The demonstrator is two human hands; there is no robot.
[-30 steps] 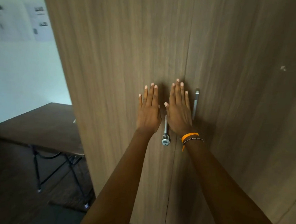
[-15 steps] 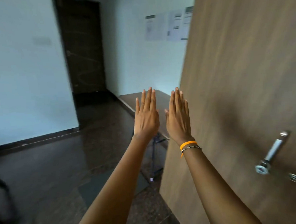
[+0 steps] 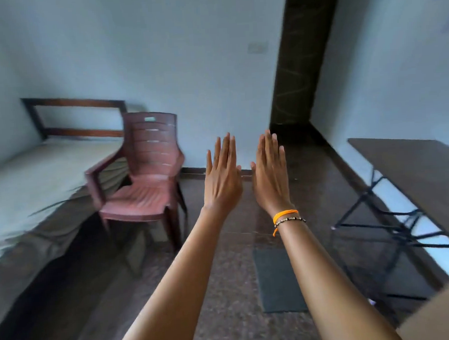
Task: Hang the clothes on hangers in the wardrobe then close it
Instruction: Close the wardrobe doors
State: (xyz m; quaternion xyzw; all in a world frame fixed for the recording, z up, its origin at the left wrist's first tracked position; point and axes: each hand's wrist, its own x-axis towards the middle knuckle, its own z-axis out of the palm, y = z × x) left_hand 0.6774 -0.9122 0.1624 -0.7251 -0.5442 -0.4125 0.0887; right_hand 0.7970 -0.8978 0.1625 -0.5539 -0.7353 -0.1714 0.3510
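My left hand (image 3: 222, 177) and my right hand (image 3: 270, 174) are raised side by side in mid-air, backs toward me, fingers straight and pointing up. Neither holds anything. An orange band and a beaded bracelet sit on my right wrist. Only a brown wooden corner of the wardrobe (image 3: 444, 311) shows at the bottom right; its doors and handles are out of view. No clothes or hangers are visible.
A stack of maroon plastic chairs (image 3: 143, 179) stands left of centre beside a bed (image 3: 36, 179). A dark folding table (image 3: 413, 170) stands at the right. A dark doorway (image 3: 301, 61) lies ahead, and a grey floor mat (image 3: 276, 279) is below my hands.
The view has swung left, away from the wardrobe doors that both palms were pressed against, toward the room. My hands have left the doors and stay raised flat in the air.
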